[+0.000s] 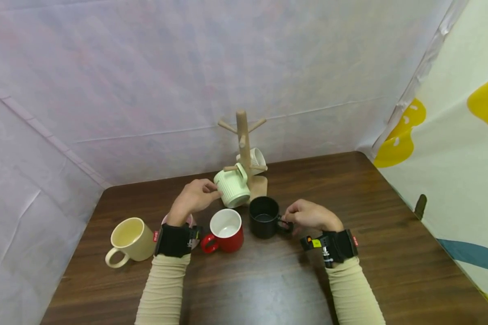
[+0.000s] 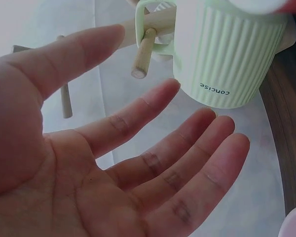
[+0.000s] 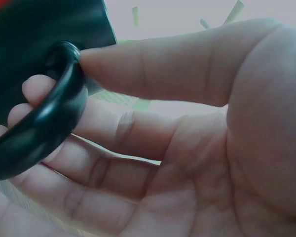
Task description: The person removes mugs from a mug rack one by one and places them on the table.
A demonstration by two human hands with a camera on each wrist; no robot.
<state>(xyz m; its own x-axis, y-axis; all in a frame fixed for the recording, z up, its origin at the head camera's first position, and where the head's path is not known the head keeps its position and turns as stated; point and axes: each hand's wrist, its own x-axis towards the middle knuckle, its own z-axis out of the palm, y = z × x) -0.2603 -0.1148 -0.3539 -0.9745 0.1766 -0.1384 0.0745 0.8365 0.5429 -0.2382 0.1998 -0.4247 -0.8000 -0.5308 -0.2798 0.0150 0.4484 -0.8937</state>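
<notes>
A pale green ribbed mug (image 1: 232,186) hangs by its handle on a lower peg of the wooden mug tree (image 1: 244,149). Beside that mug is my left hand (image 1: 196,196), fingers extended; in the left wrist view the fingertips (image 2: 237,143) lie close to the mug's rim and grip nothing. My right hand (image 1: 311,214) pinches the handle of a black mug (image 1: 265,217), which stands upright in front of the tree. The right wrist view shows the thumb on top of the black handle (image 3: 49,123) and fingers passing through its loop.
A red mug with white inside (image 1: 227,231) stands left of the black one. Farther left is a yellow mug (image 1: 133,239), and a pink mug (image 1: 192,221) is partly hidden by the left wrist. A white mug (image 1: 258,159) hangs behind the tree. A fabric wall (image 1: 166,90) backs the table.
</notes>
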